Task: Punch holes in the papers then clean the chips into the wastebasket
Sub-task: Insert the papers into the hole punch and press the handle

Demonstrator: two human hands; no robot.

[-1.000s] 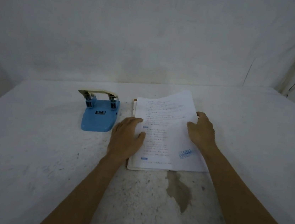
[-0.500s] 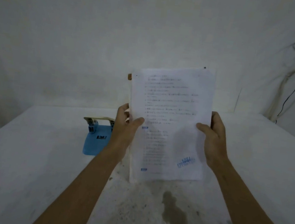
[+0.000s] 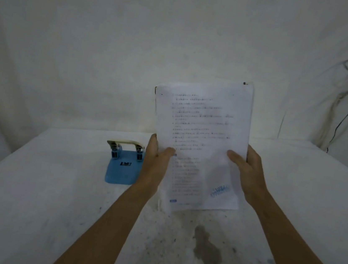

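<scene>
Now that the papers are lifted off the table right of the punch, left hand and right hand grip their side edges, ready for squaring before punching.

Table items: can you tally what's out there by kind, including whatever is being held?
Paper stack, held upright in the left hand and right hand: 1
Blue hole punch on the table: 1
Wastebasket: 0 in view
Total: 2

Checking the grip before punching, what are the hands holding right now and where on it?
The paper stack, upright: left hand on its left edge, right hand on its right edge.
</scene>
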